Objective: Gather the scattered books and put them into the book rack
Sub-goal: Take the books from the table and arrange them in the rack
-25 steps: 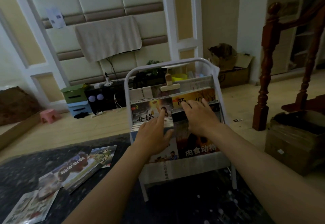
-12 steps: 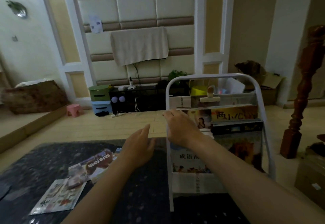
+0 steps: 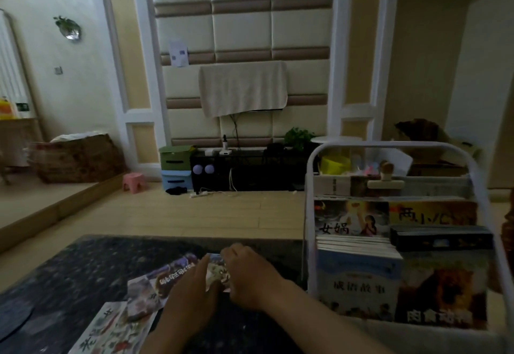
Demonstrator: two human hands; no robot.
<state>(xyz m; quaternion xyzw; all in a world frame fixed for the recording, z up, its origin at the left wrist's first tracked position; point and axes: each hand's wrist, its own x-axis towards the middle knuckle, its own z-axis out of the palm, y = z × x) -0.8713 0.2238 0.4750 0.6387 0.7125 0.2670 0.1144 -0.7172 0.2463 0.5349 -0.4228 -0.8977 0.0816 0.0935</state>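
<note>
Both your hands are down on the scattered books at the near middle of the dark speckled desk [image 3: 69,278]. Your left hand [image 3: 192,292] lies on the pile with its fingers stretched out fairly straight toward the far side. It rests across the join between the top book [image 3: 217,271] and the red-titled book [image 3: 167,277] just left of it. Your right hand [image 3: 250,278] sits on the right side of the top book, touching it, with its fingers bent down over the far edge. The blur hides whether they actually pinch the cover, so I cannot tell if you have a hold on it. The top book shows only as a narrow strip between your two hands.

The red-titled book lies flat with its title upside down to you and overlaps a paler cover below it. A third one, the near book [image 3: 111,331], lies flat at the near left, partly tucked under that overlap.

The white book rack [image 3: 309,214] stands upright to the right, just beside your right forearm. Its tiers already carry the shelved books [image 3: 358,284], covers facing you, and a pale clip [image 3: 386,180] sits on its top tier.

Far off on the floor stands a pink stool [image 3: 134,182].
</note>
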